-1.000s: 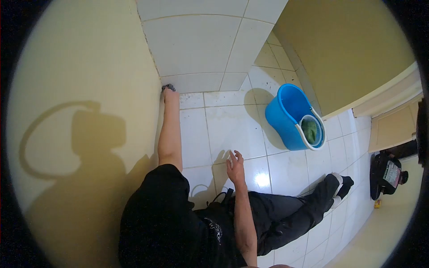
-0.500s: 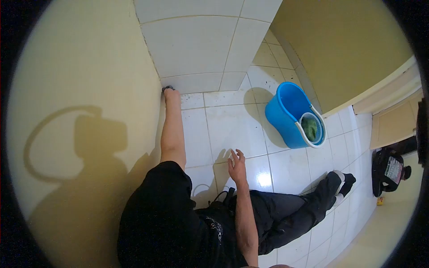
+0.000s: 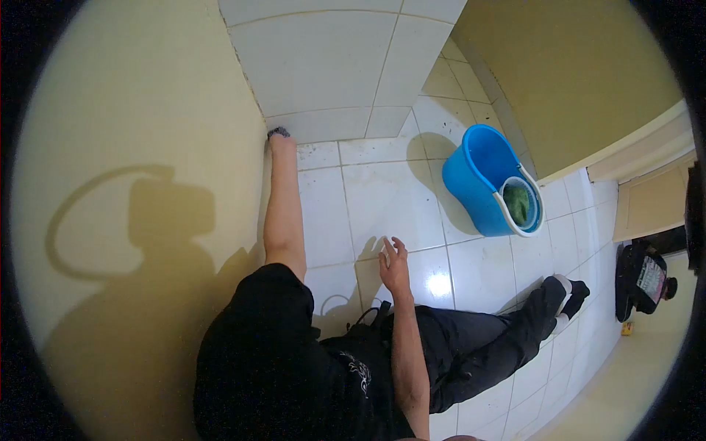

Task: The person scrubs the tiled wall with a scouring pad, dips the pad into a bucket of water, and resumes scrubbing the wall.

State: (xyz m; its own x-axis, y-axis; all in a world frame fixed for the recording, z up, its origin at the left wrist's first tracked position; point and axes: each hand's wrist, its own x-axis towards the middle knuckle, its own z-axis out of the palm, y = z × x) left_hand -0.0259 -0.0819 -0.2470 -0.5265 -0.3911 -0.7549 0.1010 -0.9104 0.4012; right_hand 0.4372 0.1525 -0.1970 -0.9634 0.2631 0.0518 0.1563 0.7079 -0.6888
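Shifted the view slightly, with more of the dark grey pad (image 3: 279, 132) showing past the left hand (image 3: 283, 141).
Kept the left hand against the pad at the corner of the floor (image 3: 386, 195), where the yellow wall (image 3: 110, 110) met the tiled wall (image 3: 312, 59); could not tell how its fingers closed, being too small and partly hidden. Held the right hand (image 3: 395, 270) open, fingers loosely spread over the floor, nearer the dark trousers (image 3: 482, 367) than the blue bucket (image 3: 465, 180). Had the bucket near the floor's edge by the olive wall (image 3: 581, 81), with green material (image 3: 516, 204) inside.
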